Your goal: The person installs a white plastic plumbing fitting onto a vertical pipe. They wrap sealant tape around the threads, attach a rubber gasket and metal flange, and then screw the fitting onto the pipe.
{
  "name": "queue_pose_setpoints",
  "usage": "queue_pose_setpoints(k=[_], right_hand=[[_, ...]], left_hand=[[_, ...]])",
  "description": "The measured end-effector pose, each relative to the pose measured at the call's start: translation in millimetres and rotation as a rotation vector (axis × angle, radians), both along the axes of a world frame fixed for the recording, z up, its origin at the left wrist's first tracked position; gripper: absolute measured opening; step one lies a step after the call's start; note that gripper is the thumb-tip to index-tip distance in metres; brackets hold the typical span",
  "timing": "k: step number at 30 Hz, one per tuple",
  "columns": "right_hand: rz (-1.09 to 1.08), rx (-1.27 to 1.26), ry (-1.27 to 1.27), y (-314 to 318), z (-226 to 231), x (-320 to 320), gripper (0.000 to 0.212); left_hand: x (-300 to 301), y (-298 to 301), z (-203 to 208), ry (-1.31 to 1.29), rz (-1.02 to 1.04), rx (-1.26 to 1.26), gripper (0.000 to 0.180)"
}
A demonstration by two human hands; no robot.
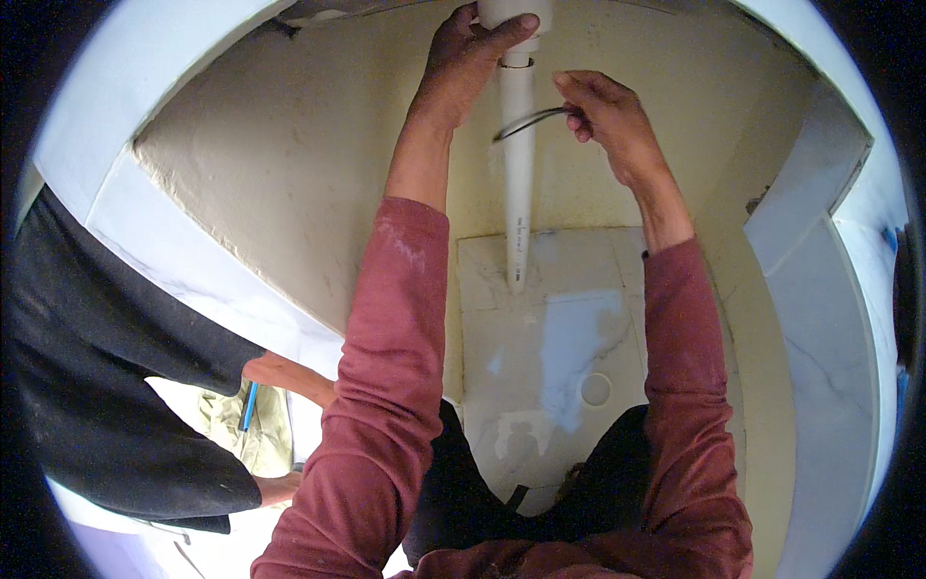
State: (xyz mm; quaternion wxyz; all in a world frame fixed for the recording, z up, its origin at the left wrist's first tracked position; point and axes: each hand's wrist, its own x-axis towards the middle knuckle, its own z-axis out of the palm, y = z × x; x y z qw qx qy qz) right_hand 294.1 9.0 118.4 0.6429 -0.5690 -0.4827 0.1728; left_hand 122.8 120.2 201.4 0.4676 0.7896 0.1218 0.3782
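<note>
Left hand (461, 60): clamped round white fitting (516, 12), seemingly steadying it; some fingers hidden.
Right hand (612, 118): pinches dark strip (552, 114) at one end, presumably leaving the rest free before the pipe.
White pipe (518, 183): below fitting, above floor tiles (482, 289).

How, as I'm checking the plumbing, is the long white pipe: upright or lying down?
Upright: the pipe runs from the white fitting above down toward the tiled floor.
</note>
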Motion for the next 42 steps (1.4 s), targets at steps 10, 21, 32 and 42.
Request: queue_pose_setpoints(k=[10, 21, 32, 42], right_hand=[[-0.078, 0.368, -0.022, -9.1, -11.5, 13.0, 0.039], [-0.054, 0.512, 0.181, -4.8, 7.9, -7.2, 0.042], [0.092, 0.432, 0.192, -9.8, -6.2, -2.9, 0.036], [-0.476, 0.390, -0.586, -33.7, 9.4, -4.8, 0.021]], left_hand=[[7.3, -3.2, 5.6, -0.180, 0.152, -0.162, 0.094], [1.1, 8.8, 6.2, -0.170, -0.009, -0.079, 0.067], [5.8, 12.2, 2.3, -0.240, -0.048, -0.031, 0.068], [5.0, 3.7, 0.4, -0.205, -0.014, -0.121, 0.076]])
